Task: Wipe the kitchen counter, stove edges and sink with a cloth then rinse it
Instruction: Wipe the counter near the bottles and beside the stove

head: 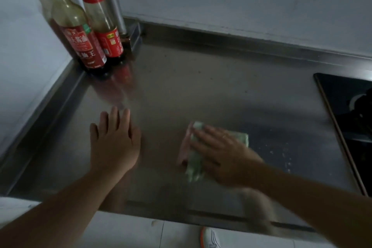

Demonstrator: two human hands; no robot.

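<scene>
A stainless steel counter fills the view. My right hand lies flat on a green and pink cloth, pressing it onto the steel near the counter's front; the hand looks blurred. My left hand rests palm down on the bare counter to the left of the cloth, fingers spread, holding nothing. The black glass stove is set into the counter at the right edge, apart from the cloth. No sink is in view.
Two sauce bottles with red labels stand in the back left corner beside a metal pipe. White specks lie near the stove's edge. A raised rim runs along the left and back. A shoe shows on the floor below.
</scene>
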